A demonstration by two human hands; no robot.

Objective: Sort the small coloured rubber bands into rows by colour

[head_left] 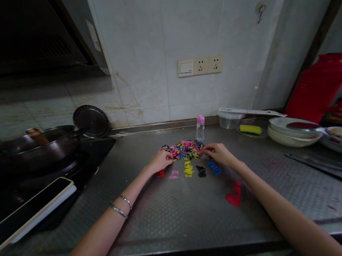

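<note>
A mixed pile of small coloured bands [186, 148], which look like little hair ties, lies on the metal counter. My left hand [162, 161] touches the pile's left edge with its fingers pressed together; what they hold is hidden. At the right edge, my right hand [220, 153] has its fingertips pinched, and anything in them is too small to name. In front of the pile lie separate groups: red bands [160, 174], pink bands [174, 174], yellow bands [188, 169], black bands [201, 170] and blue bands [213, 168].
Behind the pile stands a clear bottle with a pink cap [200, 120]. Nearer me lies a red cut-out piece [234, 195]. A phone [28, 210] and a pan [39, 151] are on the left; bowls [294, 135], a yellow sponge [250, 129] and a red thermos [319, 88] on the right.
</note>
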